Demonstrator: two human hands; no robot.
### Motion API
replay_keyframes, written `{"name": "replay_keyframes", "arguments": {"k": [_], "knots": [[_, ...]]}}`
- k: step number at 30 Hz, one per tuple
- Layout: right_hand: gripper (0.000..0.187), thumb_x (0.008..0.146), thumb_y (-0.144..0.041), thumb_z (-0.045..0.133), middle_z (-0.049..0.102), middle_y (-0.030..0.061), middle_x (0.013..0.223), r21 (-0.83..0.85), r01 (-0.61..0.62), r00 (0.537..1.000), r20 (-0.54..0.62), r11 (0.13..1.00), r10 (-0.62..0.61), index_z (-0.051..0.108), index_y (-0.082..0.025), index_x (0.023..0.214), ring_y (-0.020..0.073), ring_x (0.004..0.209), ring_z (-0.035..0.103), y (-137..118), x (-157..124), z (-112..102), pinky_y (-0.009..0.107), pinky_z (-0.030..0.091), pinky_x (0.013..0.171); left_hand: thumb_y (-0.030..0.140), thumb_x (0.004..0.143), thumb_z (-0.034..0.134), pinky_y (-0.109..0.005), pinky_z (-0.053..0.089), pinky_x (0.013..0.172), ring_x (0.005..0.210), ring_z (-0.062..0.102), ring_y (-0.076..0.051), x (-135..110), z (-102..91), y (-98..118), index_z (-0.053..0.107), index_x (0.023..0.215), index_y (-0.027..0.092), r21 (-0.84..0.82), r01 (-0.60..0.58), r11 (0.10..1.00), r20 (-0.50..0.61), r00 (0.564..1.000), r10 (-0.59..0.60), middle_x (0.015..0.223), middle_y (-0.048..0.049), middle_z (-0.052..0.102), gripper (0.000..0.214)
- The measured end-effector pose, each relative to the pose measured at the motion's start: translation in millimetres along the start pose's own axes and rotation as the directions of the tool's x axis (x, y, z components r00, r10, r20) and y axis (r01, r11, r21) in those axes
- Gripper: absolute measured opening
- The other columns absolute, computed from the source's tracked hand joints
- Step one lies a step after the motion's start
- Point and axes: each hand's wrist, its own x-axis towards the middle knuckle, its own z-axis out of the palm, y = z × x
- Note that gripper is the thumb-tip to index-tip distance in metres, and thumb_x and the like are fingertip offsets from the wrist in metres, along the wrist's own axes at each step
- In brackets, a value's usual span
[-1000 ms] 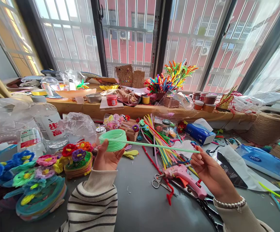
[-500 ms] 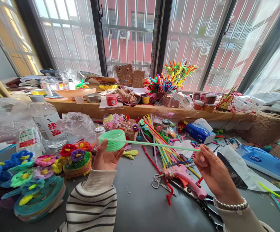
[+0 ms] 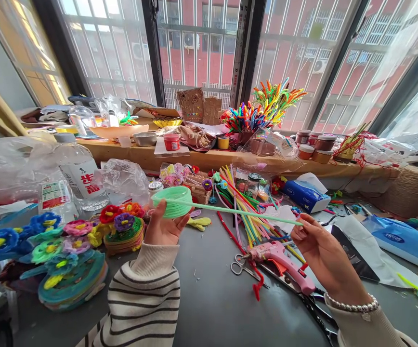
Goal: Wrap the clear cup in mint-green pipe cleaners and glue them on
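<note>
My left hand (image 3: 163,226) grips a flat green coil of pipe cleaner (image 3: 173,201), held up above the grey table (image 3: 216,299). A straight green tail (image 3: 245,212) runs from the coil to the right. My right hand (image 3: 319,253) pinches the far end of that tail between thumb and fingers. A pink glue gun (image 3: 284,262) and small scissors (image 3: 243,267) lie on the table just below the tail.
Finished pipe-cleaner flowers (image 3: 60,250) are piled at the left. A bundle of coloured pipe cleaners (image 3: 245,207), a tissue pack (image 3: 306,195), a plastic bottle (image 3: 81,171) and a twine roll (image 3: 413,190) crowd the back. Jars and clutter line the wooden sill (image 3: 209,156).
Both hands keep their hold on the green pipe cleaner. The camera has tilted and shifted a little, so everything sits slightly further right and lower in view.
</note>
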Motion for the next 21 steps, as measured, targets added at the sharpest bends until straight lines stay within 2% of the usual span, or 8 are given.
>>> {"name": "replay_keyframes", "arguments": {"k": [9,15,21], "knots": [[0.034,0.049,-0.022,0.077,0.054,-0.0046,0.070,-0.076,0.030,0.997,-0.070,0.997,-0.035,0.057,-0.018,0.077,0.0047,0.059,0.050,2,2,-3,0.012,0.047,0.057,0.034,0.056,0.072,-0.020,0.055,0.051,0.071,0.067,-0.021,-1,-0.6,-1,0.059,0.092,0.019,0.007,-0.003,1.000,0.002,1.000,0.003,0.081,-0.0008,0.070,0.041],[0.028,0.065,-0.026,0.067,0.041,-0.0076,0.052,-0.171,0.010,0.999,0.042,0.985,-0.003,0.056,-0.021,0.090,0.0040,0.048,0.037,5,-1,-7,0.012,0.038,0.046,0.037,0.056,0.072,-0.020,0.054,0.052,0.069,0.067,-0.018,-2,-0.3,2,0.060,0.091,0.020,0.050,-0.030,0.998,0.009,1.000,0.030,0.081,0.0010,0.070,0.040],[0.029,0.071,-0.037,0.062,0.033,-0.0100,0.048,-0.346,-0.039,0.988,0.127,0.938,0.088,0.052,-0.020,0.092,0.0037,0.044,0.028,16,-8,-2,0.012,0.030,0.042,0.040,0.060,0.068,-0.020,0.055,0.057,0.076,0.066,-0.018,-14,5.8,28,0.061,0.093,0.021,0.169,-0.144,0.975,0.043,0.989,0.139,0.087,0.0017,0.070,0.038]]}}
